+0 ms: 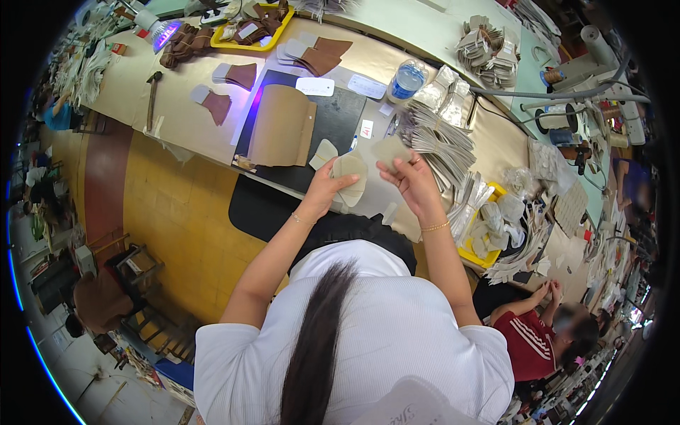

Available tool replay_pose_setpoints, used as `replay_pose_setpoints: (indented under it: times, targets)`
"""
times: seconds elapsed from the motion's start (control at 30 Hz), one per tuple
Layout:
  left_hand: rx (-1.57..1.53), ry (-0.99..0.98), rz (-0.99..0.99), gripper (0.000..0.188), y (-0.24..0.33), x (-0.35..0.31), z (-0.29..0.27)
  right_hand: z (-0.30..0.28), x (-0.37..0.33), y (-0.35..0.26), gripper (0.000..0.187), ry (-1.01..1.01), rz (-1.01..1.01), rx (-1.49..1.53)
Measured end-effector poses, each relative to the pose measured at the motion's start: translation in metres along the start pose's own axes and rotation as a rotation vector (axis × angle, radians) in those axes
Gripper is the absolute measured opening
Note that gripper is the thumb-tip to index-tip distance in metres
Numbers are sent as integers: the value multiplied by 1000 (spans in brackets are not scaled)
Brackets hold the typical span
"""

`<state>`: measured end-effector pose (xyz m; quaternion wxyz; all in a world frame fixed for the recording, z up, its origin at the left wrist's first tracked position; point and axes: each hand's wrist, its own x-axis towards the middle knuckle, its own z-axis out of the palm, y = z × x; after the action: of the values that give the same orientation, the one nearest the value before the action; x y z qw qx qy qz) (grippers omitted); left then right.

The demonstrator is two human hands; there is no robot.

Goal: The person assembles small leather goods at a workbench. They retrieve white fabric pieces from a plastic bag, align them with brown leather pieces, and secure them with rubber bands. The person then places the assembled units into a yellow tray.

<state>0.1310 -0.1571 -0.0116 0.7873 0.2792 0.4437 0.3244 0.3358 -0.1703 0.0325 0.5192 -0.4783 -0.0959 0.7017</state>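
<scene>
Over the table's front edge, my left hand (327,190) grips a few pale beige cut pieces (351,172) with rounded ends, thumb lying across them. To its right, my right hand (411,180) pinches a single beige piece (391,149) between thumb and fingers, apart from the others. Just beyond my hands lies a black mat (340,110). On its left part rests a curved brown board (278,127). A large bundle of grey-white strips (440,138) is right beside my right hand.
A water bottle (406,81) stands behind the strips. Brown-and-white cut pieces (315,55), a hammer (152,100) and a lit lamp (166,34) are at far left. A yellow tray (489,256) of scraps sits at right. Nearby, a person in a red shirt (525,347) works.
</scene>
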Motion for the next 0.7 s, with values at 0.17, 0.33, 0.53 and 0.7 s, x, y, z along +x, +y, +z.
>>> replay_pose_setpoints:
  times: [0.17, 0.33, 0.53, 0.7]
  targets:
    - [68, 82, 121, 41, -10, 5, 1, -5, -3, 39, 25, -45, -93, -372]
    - [34, 101, 270, 32, -16, 3, 11, 2, -3, 58, 23, 86, -189, -440]
    - [-111, 121, 18, 38, -11, -5, 21, -4, 3, 66, 26, 176, -160, -258]
    - [-215, -29, -35, 45, -10, -12, 24, 4, 5, 69, 28, 253, -246, -315]
